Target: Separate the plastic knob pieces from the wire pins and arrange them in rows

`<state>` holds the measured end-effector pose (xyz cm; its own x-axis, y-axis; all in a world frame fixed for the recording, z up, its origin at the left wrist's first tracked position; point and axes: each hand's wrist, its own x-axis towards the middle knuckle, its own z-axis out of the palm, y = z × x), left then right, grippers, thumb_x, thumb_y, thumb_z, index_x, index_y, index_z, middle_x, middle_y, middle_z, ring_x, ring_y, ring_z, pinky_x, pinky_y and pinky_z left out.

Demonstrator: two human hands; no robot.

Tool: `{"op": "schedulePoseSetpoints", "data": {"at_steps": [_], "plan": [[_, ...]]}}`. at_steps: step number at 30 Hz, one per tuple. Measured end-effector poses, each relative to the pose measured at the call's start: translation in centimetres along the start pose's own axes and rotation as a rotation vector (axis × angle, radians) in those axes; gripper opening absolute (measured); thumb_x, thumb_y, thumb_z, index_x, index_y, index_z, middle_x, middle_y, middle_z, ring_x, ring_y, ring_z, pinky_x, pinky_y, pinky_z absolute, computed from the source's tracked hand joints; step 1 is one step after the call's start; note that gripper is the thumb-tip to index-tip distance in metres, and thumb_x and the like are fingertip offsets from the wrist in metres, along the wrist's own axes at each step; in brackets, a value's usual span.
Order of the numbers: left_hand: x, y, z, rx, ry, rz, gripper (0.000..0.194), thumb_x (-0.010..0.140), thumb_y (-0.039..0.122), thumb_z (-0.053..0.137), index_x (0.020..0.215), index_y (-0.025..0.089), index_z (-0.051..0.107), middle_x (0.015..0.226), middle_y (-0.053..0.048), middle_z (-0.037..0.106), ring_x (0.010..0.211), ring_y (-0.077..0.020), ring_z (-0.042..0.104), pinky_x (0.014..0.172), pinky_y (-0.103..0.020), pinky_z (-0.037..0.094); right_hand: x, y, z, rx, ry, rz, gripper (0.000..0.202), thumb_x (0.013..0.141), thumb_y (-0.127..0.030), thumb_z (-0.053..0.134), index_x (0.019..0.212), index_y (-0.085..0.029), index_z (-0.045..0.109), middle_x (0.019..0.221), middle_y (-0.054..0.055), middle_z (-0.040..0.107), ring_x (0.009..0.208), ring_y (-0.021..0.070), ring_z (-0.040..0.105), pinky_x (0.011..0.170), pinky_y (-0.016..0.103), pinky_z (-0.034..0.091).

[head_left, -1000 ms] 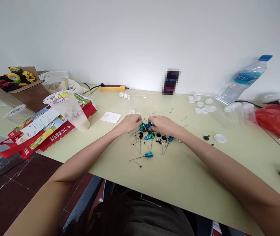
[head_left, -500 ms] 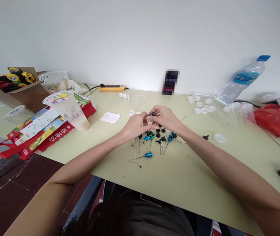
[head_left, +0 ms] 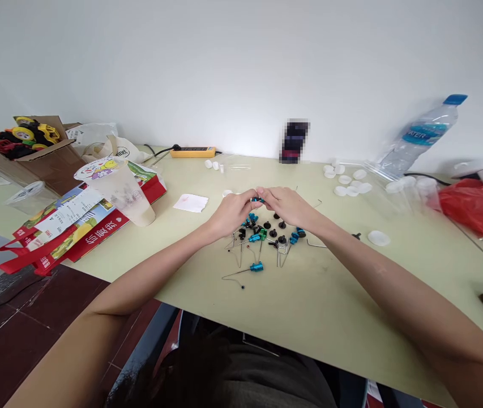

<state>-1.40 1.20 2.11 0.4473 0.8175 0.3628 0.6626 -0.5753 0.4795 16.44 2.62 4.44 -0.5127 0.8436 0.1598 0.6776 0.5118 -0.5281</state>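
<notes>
Hands (head_left: 259,208), small blue part (head_left: 257,199) between fingertips

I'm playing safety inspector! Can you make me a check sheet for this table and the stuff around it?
Surface: pale green table; spills, nothing seen.
Job's things: blue metal part with bent wire at the front; black round parts under the hands.
Clutter: drink cup tilted on a red bag; water bottle leaning; white caps scattered.
Grip: left hand and right hand together, fingers on a small blue part.
Cables: black cable at the yellow power strip; by the hands, nothing seen.
Surroundings: white wall behind; dark red floor tiles.
</notes>
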Motion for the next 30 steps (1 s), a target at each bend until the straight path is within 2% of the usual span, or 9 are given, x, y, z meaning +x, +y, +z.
{"op": "schedulePoseSetpoints", "data": {"at_steps": [5, 8, 11, 13, 15, 20, 23, 25, 30], "plan": [[0.3, -0.6, -0.6, -0.011, -0.023, -0.007, 0.031, 0.095, 0.038, 0.036, 0.084, 0.018, 0.056, 0.063, 0.002, 0.053, 0.058, -0.0129, 0.047, 0.057, -0.022, 0.031, 0.4, 1.2, -0.7, 0.206, -0.094, -0.031, 0.04, 0.083, -0.058, 0.05, 0.099, -0.021, 0.053, 0.101, 0.006, 0.061, 0.08, 0.0174, 0.055, 0.063, 0.026, 0.041], [0.2, -0.7, -0.5, 0.042, -0.02, 0.012, 0.027, 0.095, 0.036, 0.036, 0.091, 0.019, 0.057, 0.068, 0.001, 0.058, 0.061, -0.0144, 0.052, 0.059, -0.023, 0.032, 0.5, 1.4, -0.6, 0.244, -0.132, 0.044, 0.046, 0.085, -0.062, 0.043, 0.085, -0.018, 0.057, 0.089, 0.007, 0.064, 0.07, 0.0164, 0.057, 0.062, 0.028, 0.043], [0.1, -0.8, -0.3, 0.108, -0.015, 0.008, 0.025, 0.095, 0.034, 0.035, 0.094, 0.02, 0.056, 0.068, 0.0, 0.059, 0.062, -0.0164, 0.055, 0.059, -0.024, 0.032, 0.5, 1.4, -0.7, 0.252, -0.156, 0.002, 0.046, 0.088, -0.058, 0.038, 0.077, -0.018, 0.056, 0.081, 0.006, 0.063, 0.069, 0.0163, 0.057, 0.064, 0.029, 0.045], [0.1, -0.8, -0.3, 0.147, -0.005, -0.002, 0.026, 0.095, 0.035, 0.035, 0.094, 0.02, 0.056, 0.064, 0.0, 0.057, 0.061, -0.0174, 0.056, 0.058, -0.024, 0.031, 0.4, 1.3, -1.0, 0.276, -0.093, -0.052, 0.036, 0.082, -0.053, 0.053, 0.097, -0.02, 0.056, 0.107, 0.007, 0.061, 0.084, 0.0184, 0.059, 0.068, 0.03, 0.047], [0.2, -0.9, -0.2, 0.167, 0.002, -0.001, 0.026, 0.095, 0.036, 0.035, 0.094, 0.02, 0.056, 0.064, -0.001, 0.057, 0.06, -0.0179, 0.056, 0.058, -0.024, 0.031, 0.3, 1.3, -1.3, 0.289, -0.018, -0.042, 0.047, 0.075, -0.05, 0.063, 0.113, -0.024, 0.051, 0.126, 0.008, 0.052, 0.095, 0.0205, 0.058, 0.071, 0.031, 0.048], [0.1, -0.8, -0.2, 0.214, -0.003, 0.031, 0.024, 0.096, 0.033, 0.035, 0.1, 0.021, 0.054, 0.069, -0.001, 0.061, 0.064, -0.0186, 0.059, 0.059, -0.024, 0.031, 0.4, 1.1, -1.3, 0.226, -0.099, 0.017, 0.043, 0.088, -0.054, 0.041, 0.078, -0.017, 0.06, 0.085, 0.008, 0.064, 0.071, 0.0178, 0.058, 0.066, 0.031, 0.044], [0.1, -0.9, -0.2, 0.256, 0.005, -0.002, 0.024, 0.096, 0.033, 0.035, 0.099, 0.02, 0.055, 0.066, -0.002, 0.06, 0.063, -0.0196, 0.059, 0.058, -0.025, 0.032, 0.5, 1.4, -1.3, 0.245, -0.024, -0.085, 0.035, 0.08, -0.048, 0.058, 0.102, -0.021, 0.057, 0.109, 0.008, 0.06, 0.087, 0.0194, 0.057, 0.072, 0.032, 0.046], [0.1, -1.0, -0.2, 0.268, 0.004, -0.011, 0.024, 0.096, 0.032, 0.034, 0.098, 0.02, 0.055, 0.067, -0.002, 0.061, 0.063, -0.0197, 0.059, 0.058, -0.025, 0.032, 0.5, 1.6, -1.3, 0.263, 0.019, -0.079, 0.053, 0.071, -0.046, 0.068, 0.116, -0.025, 0.051, 0.124, 0.008, 0.052, 0.097, 0.0207, 0.055, 0.074, 0.032, 0.047], [0.2, -1.1, -0.1, 0.278, -0.004, 0.016, 0.025, 0.096, 0.034, 0.035, 0.098, 0.02, 0.055, 0.07, -0.003, 0.063, 0.065, -0.0208, 0.061, 0.058, -0.026, 0.032, 0.5, 1.5, -1.4, 0.227, -0.074, 0.019, 0.032, 0.085, -0.049, 0.049, 0.084, -0.018, 0.058, 0.095, 0.008, 0.063, 0.083, 0.0199, 0.058, 0.068, 0.031, 0.045]]}}
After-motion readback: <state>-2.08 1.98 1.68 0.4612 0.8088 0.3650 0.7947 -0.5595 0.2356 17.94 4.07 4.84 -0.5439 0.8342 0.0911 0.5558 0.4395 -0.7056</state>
